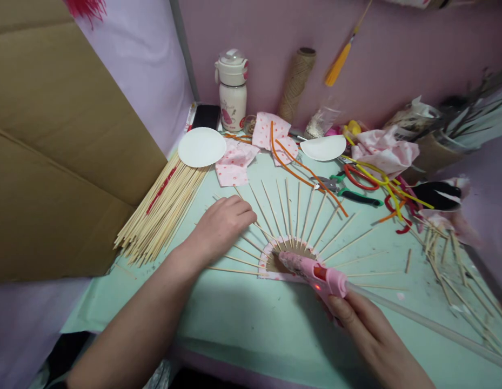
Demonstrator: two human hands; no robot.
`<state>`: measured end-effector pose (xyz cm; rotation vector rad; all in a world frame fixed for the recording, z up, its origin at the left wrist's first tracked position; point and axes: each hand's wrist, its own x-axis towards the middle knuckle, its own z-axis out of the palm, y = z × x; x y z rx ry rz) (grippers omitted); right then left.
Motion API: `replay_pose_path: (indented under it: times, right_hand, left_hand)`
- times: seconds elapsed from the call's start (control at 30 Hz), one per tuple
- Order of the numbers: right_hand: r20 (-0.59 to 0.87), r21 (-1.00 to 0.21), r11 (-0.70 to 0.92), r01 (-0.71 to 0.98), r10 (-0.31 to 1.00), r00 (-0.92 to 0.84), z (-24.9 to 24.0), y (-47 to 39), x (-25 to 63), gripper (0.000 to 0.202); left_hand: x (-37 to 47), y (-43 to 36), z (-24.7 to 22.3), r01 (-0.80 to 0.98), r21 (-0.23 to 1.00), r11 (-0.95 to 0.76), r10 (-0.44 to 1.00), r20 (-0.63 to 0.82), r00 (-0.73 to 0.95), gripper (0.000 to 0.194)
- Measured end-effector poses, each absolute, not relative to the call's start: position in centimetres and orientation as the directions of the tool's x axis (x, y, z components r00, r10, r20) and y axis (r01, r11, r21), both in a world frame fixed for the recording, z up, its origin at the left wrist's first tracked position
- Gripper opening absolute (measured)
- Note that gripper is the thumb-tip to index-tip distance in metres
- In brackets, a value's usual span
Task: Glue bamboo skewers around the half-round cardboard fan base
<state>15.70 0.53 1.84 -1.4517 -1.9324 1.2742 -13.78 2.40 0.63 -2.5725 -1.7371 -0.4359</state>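
Observation:
A half-round brown cardboard base (270,263) edged with pink dotted cloth lies flat on the table, thin wooden sticks (297,208) fanning out from its curved side. My right hand (358,319) is wrapped round a pink hot glue gun (309,269) with a small red light lit. Its nozzle points at the left part of the cardboard; whether it touches is unclear. A long clear glue stick (421,319) runs out of the gun's back. On the fan's left side, my left hand (224,224) has its fingers closed on one of the sticks, partly hiding several others.
To the left, a thick bundle of sticks (161,210) lies beside a tall cardboard panel (60,146). White discs (202,147), pink cloth pieces (236,162), a bottle (233,97) and a twine cone (298,81) stand behind. Pruning shears (348,192) and cut stick pieces (449,265) lie right.

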Motion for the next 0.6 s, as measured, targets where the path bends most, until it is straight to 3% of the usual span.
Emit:
replay_pose_path:
  times: [0.6]
  right_hand:
    - [-0.223,-0.847,0.051,0.530,0.869,-0.441,2.4,0.3,16.8,0.039]
  left_hand:
    - [-13.6,2.5,1.0,0.906,0.176,-0.385,0.922,0.112,0.370,0.017]
